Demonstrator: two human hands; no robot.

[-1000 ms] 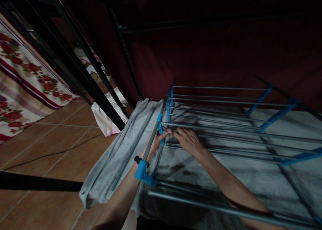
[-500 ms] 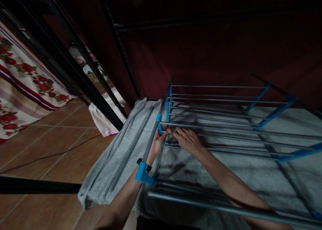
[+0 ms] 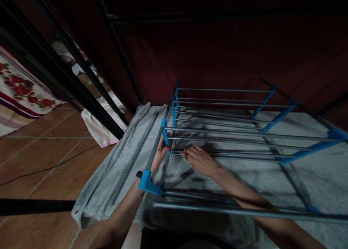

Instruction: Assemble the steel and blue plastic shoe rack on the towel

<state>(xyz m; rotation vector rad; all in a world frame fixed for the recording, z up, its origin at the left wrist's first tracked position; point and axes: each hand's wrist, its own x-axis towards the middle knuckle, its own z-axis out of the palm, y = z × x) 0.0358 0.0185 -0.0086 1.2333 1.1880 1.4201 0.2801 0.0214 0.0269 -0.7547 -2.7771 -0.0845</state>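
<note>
A metal rack with thin grey rods [image 3: 239, 134] and blue plastic brackets lies across the grey blanket. My left hand [image 3: 160, 154] is closed around the near-left blue bracket [image 3: 165, 137], behind the slanted side tube [image 3: 155, 149]; some of its fingers are hidden. Just right of it, my right hand [image 3: 201, 162] pinches a low rod [image 3: 176, 152] close to where that rod meets the bracket. Below my hands, a blue corner piece [image 3: 148, 183] caps the lower end of the side tube.
Loose thicker tubes [image 3: 190, 206] lie along the near side, and another tube [image 3: 133, 162] rests on the blanket [image 3: 92, 194] at left. Black metal posts [image 3: 81, 85] rise at left over a tiled floor [image 3: 46, 158]. A dark red wall [image 3: 212, 56] stands behind.
My right hand has moved from a higher rod down to the low one. My left thumb has come off the rod and sits by the bracket. The whole view has shifted slightly.
</note>
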